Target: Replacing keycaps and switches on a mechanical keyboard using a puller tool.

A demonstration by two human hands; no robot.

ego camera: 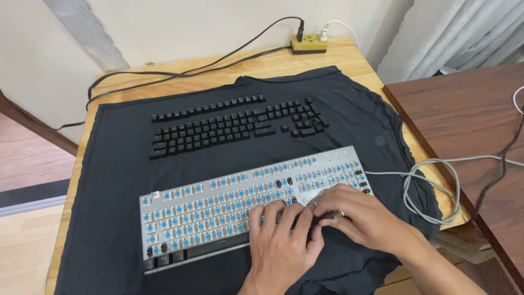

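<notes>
Yellow power strip (309,42) on wooden table (349,57), dark brown side table (464,114), white curtain (464,33)

I saw the grey keyboard (218,210) lying flat and slightly askew on the dark cloth, most caps stripped, blue switches bare. A few black keycaps (166,259) remained along its near-left edge; its grey cable trailed right.

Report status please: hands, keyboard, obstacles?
Left hand and right hand both pressing on keyboard, lower right. Removed keycaps laid out behind. Grey cable coiled right.
</notes>
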